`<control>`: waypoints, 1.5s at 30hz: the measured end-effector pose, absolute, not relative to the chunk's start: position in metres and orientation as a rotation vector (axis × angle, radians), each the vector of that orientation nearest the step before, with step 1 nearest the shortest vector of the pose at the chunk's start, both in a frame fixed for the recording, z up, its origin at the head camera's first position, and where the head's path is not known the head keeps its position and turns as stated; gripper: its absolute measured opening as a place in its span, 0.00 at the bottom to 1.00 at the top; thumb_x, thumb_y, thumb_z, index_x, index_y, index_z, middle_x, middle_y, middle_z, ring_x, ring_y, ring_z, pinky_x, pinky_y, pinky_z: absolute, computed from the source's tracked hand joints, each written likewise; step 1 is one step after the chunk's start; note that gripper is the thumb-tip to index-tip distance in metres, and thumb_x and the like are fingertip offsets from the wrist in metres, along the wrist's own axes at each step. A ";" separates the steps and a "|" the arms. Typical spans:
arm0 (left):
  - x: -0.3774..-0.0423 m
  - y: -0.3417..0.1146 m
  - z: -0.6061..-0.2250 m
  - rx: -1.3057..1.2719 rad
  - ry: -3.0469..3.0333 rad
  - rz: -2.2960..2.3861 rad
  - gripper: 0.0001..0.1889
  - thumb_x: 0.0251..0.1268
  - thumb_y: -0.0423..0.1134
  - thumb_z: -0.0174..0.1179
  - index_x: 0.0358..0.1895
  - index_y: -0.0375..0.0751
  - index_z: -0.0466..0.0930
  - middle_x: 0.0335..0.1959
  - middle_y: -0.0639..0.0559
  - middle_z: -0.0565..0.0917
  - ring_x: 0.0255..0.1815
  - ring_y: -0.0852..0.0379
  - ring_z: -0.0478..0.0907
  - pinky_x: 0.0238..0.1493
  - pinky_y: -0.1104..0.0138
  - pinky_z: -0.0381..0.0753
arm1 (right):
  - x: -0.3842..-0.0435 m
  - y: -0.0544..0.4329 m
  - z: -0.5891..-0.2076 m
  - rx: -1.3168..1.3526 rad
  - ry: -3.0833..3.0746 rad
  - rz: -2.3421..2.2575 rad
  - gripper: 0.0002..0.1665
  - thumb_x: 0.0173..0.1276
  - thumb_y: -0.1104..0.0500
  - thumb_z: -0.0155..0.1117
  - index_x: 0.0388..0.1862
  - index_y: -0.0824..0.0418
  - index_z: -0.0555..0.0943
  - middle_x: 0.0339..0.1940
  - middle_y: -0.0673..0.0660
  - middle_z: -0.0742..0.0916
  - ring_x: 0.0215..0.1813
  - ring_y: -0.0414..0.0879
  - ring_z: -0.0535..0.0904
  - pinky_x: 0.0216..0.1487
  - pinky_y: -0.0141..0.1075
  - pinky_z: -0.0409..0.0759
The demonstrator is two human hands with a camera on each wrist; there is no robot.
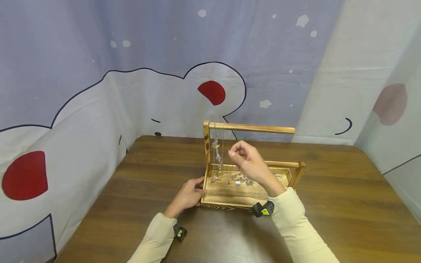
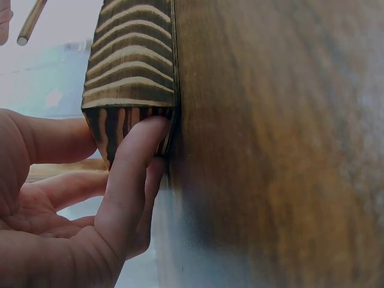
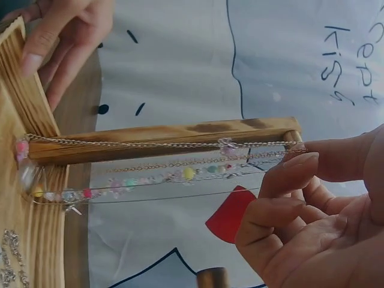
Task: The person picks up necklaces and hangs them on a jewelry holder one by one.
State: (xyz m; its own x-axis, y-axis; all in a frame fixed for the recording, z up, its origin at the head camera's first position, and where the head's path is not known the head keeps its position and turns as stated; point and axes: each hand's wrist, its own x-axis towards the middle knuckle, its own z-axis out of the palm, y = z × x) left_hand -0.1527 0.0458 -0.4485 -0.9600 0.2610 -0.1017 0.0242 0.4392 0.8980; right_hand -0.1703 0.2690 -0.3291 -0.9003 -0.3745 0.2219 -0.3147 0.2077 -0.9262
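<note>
On the table stands a wooden jewelry stand (image 1: 207,146) with an upper bar, a lower bar and a tray base. My left hand (image 1: 188,195) holds the left end of its tray, thumb on one side and fingers against the end wall (image 2: 102,129). Just below the upper bar, my right hand (image 1: 251,164) pinches a thin necklace (image 1: 228,175) between thumb and index finger, its small pendant hanging low over the tray. To the left of that hand, a colorful beaded necklace (image 1: 217,153) hangs from the upper bar near the post, beside a thin chain (image 1: 223,138).
Silvery chains (image 1: 245,179) lie in the tray with a round white disc (image 1: 238,183). The lower bar (image 1: 281,164) runs behind my right hand to a short right post (image 1: 297,175). A patterned curtain (image 1: 164,98) hangs behind the brown wooden table (image 1: 148,164).
</note>
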 end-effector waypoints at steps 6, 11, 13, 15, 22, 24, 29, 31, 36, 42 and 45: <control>-0.152 0.047 -0.450 0.268 2.440 1.560 0.28 0.62 0.29 0.54 0.66 0.29 0.60 0.47 0.35 0.76 0.34 0.52 0.80 0.20 0.65 0.81 | -0.173 0.274 -0.323 -0.672 2.417 -1.821 0.07 0.69 0.60 0.52 0.38 0.65 0.71 0.22 0.57 0.75 0.24 0.48 0.69 0.21 0.32 0.69; -0.152 0.047 -0.449 0.268 2.438 1.566 0.28 0.61 0.29 0.54 0.66 0.29 0.60 0.47 0.35 0.76 0.34 0.53 0.80 0.20 0.65 0.81 | -0.176 0.277 -0.320 -0.710 2.455 -1.805 0.08 0.70 0.59 0.51 0.37 0.66 0.70 0.23 0.57 0.75 0.23 0.45 0.68 0.23 0.33 0.69; -0.152 0.046 -0.449 0.264 2.437 1.565 0.28 0.61 0.29 0.54 0.66 0.29 0.60 0.47 0.35 0.76 0.34 0.53 0.80 0.20 0.65 0.81 | -0.177 0.277 -0.318 -0.726 2.459 -1.797 0.08 0.71 0.59 0.51 0.38 0.65 0.70 0.24 0.57 0.75 0.23 0.45 0.68 0.22 0.33 0.69; -0.152 0.046 -0.449 0.259 2.435 1.565 0.28 0.61 0.29 0.54 0.66 0.29 0.60 0.47 0.35 0.76 0.34 0.53 0.80 0.20 0.65 0.81 | -0.179 0.277 -0.316 -0.738 2.458 -1.793 0.09 0.71 0.59 0.50 0.38 0.65 0.70 0.24 0.58 0.75 0.22 0.45 0.68 0.21 0.33 0.68; -0.153 0.046 -0.450 0.261 2.434 1.569 0.28 0.62 0.29 0.54 0.66 0.29 0.60 0.48 0.35 0.76 0.34 0.52 0.80 0.20 0.65 0.81 | -0.186 0.277 -0.312 -0.681 2.478 -1.792 0.10 0.71 0.57 0.50 0.38 0.64 0.69 0.23 0.57 0.75 0.20 0.44 0.68 0.14 0.32 0.66; -0.153 0.046 -0.451 0.261 2.435 1.568 0.28 0.62 0.29 0.53 0.66 0.29 0.60 0.47 0.35 0.76 0.33 0.53 0.80 0.20 0.64 0.81 | -0.188 0.277 -0.313 -0.648 2.497 -1.788 0.09 0.71 0.58 0.50 0.38 0.63 0.69 0.23 0.57 0.75 0.20 0.44 0.68 0.14 0.32 0.67; -0.154 0.046 -0.452 0.258 2.439 1.566 0.28 0.61 0.29 0.53 0.66 0.30 0.61 0.47 0.36 0.77 0.31 0.54 0.80 0.19 0.64 0.80 | -0.190 0.277 -0.315 -0.614 2.553 -1.763 0.07 0.71 0.59 0.50 0.38 0.63 0.69 0.23 0.55 0.75 0.21 0.44 0.69 0.15 0.33 0.68; -0.154 0.046 -0.452 0.256 2.439 1.566 0.28 0.61 0.29 0.54 0.66 0.31 0.61 0.47 0.36 0.77 0.31 0.53 0.80 0.19 0.65 0.80 | -0.190 0.277 -0.317 -0.608 2.566 -1.763 0.08 0.71 0.59 0.50 0.39 0.64 0.69 0.23 0.55 0.75 0.22 0.44 0.69 0.16 0.33 0.68; -0.154 0.045 -0.453 0.256 2.441 1.566 0.28 0.61 0.29 0.54 0.66 0.31 0.61 0.47 0.35 0.77 0.32 0.53 0.80 0.19 0.65 0.80 | -0.189 0.274 -0.321 -0.483 2.586 -1.841 0.10 0.70 0.60 0.52 0.40 0.68 0.70 0.26 0.56 0.77 0.24 0.44 0.72 0.18 0.31 0.70; -0.154 0.046 -0.453 0.259 2.439 1.575 0.28 0.61 0.28 0.54 0.66 0.31 0.61 0.47 0.36 0.77 0.31 0.53 0.80 0.19 0.64 0.80 | -0.190 0.274 -0.324 -0.313 2.639 -1.882 0.10 0.70 0.60 0.51 0.40 0.68 0.72 0.29 0.58 0.80 0.26 0.45 0.74 0.23 0.31 0.75; -0.154 0.046 -0.452 0.253 2.440 1.576 0.28 0.61 0.29 0.54 0.66 0.31 0.61 0.46 0.36 0.77 0.30 0.53 0.80 0.19 0.65 0.80 | -0.191 0.276 -0.325 -0.262 2.654 -1.898 0.10 0.69 0.61 0.51 0.39 0.69 0.72 0.29 0.58 0.80 0.26 0.44 0.74 0.22 0.32 0.76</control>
State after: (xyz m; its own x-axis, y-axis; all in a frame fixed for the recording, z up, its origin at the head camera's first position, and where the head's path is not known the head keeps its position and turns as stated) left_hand -0.1540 0.0458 -0.4522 -0.9597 0.2646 -0.0948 0.0224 0.4082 0.9126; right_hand -0.1909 0.2761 -0.3245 -0.9786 -0.0533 0.1987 -0.2053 0.3176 -0.9258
